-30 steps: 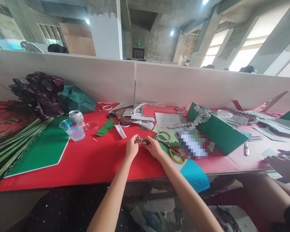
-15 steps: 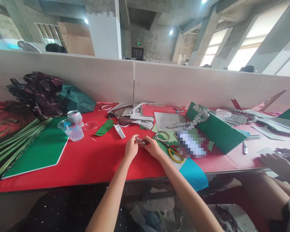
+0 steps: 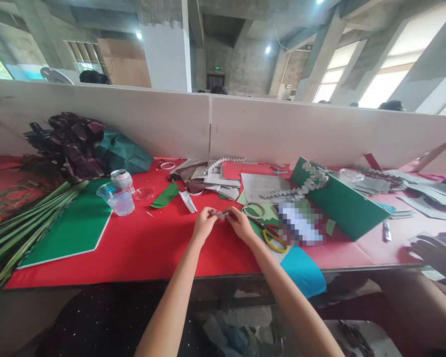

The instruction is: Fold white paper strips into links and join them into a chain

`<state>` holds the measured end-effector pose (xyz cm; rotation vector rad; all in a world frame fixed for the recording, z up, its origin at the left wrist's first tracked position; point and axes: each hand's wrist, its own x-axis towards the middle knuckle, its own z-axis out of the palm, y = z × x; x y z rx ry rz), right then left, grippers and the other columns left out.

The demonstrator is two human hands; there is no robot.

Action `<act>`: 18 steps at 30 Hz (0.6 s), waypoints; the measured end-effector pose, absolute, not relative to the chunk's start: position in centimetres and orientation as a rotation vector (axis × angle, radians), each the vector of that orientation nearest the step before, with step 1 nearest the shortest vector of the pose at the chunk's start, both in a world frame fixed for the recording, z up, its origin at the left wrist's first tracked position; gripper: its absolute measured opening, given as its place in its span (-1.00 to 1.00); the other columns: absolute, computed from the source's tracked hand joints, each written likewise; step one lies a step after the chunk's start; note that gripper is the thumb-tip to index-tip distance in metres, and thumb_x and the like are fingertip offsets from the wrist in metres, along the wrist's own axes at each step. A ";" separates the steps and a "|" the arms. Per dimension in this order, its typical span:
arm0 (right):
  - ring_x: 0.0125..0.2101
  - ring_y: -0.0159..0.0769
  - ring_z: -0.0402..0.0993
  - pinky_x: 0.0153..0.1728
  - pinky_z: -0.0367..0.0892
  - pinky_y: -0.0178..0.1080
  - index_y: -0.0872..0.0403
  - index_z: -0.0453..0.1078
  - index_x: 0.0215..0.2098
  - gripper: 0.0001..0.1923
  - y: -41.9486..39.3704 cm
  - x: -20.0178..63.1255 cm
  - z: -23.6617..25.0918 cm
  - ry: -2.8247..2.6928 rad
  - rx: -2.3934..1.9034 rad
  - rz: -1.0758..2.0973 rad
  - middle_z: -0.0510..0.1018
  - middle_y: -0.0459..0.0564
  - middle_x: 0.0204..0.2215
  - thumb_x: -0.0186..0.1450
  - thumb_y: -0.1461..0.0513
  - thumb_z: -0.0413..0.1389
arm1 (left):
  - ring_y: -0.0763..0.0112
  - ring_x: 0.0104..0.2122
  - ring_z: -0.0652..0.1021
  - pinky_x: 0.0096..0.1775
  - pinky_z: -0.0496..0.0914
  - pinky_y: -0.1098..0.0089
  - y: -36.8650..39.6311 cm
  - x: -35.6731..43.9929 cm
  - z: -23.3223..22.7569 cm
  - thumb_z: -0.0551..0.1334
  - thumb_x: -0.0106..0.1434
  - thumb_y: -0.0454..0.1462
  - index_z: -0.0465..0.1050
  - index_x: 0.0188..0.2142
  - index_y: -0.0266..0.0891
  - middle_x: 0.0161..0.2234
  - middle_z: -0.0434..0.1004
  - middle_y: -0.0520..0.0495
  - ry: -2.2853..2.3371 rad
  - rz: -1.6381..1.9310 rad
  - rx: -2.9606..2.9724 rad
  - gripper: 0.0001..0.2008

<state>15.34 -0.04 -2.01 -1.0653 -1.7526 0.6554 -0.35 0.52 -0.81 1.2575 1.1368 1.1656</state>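
Observation:
Over the red tabletop (image 3: 141,248), my left hand (image 3: 204,225) pinches one end of a small folded paper strip (image 3: 220,215). The fingertips of my right hand (image 3: 241,224) are closed on its other end. The strip is pale grey-white, and fingers cover part of it. Just beyond my left hand lies a white folded paper piece (image 3: 188,202). Right of my right hand are a white ring (image 3: 253,210), like a roll of tape, and scissors (image 3: 275,240) with yellow handles.
A plastic cup (image 3: 122,203) and a can (image 3: 122,179) stand left, beside a green board (image 3: 70,230) and long leaves (image 3: 33,223). A folded-paper chain (image 3: 305,187) hangs over an upright green board (image 3: 342,206). Another person's hand (image 3: 436,250) rests far right.
The view has swung slightly left, so everything appears farther right. Both my hands stay on the paper strip, their fingers slightly shifted.

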 end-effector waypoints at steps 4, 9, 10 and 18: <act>-0.43 -0.31 0.39 -0.32 0.30 -0.27 0.06 0.36 -0.27 -0.82 0.5 15.8 -2.3 -1.671 -1.112 0.714 0.49 -0.07 -0.44 0.21 0.24 -0.04 | 0.37 -0.43 0.59 -0.24 0.48 0.29 0.3 -0.1 -0.6 0.20 0.17 -0.35 0.35 -0.36 -0.28 -0.39 0.56 -0.09 1.010 1.124 1.145 -0.96; -0.35 -0.27 0.43 -0.27 0.31 -0.23 0.09 0.41 -0.27 -0.80 0.1 15.7 -1.8 -1.593 -1.133 0.669 0.53 -0.01 -0.36 0.20 0.24 -0.02 | 0.33 -0.47 0.59 -0.27 0.49 0.23 0.4 0.2 -0.6 0.23 0.14 -0.40 0.35 -0.41 -0.29 -0.44 0.56 -0.09 1.006 1.075 1.053 -0.94; -0.35 -0.26 0.43 -0.27 0.32 -0.23 0.09 0.41 -0.28 -0.80 0.0 15.6 -1.6 -1.578 -1.132 0.659 0.53 0.00 -0.37 0.20 0.24 -0.02 | 0.33 -0.48 0.59 -0.28 0.50 0.23 0.4 0.3 -0.5 0.23 0.13 -0.41 0.35 -0.42 -0.29 -0.47 0.55 -0.08 1.005 1.079 1.044 -0.93; -0.41 -0.30 0.41 -0.31 0.33 -0.25 0.10 0.41 -0.28 -0.81 -0.4 15.3 -1.0 -1.509 -1.094 0.700 0.51 -0.02 -0.41 0.21 0.21 0.02 | 0.35 -0.50 0.59 -0.27 0.50 0.24 0.5 0.1 -0.3 0.22 0.15 -0.37 0.38 -0.39 -0.30 -0.47 0.55 -0.07 0.965 1.162 1.077 -0.98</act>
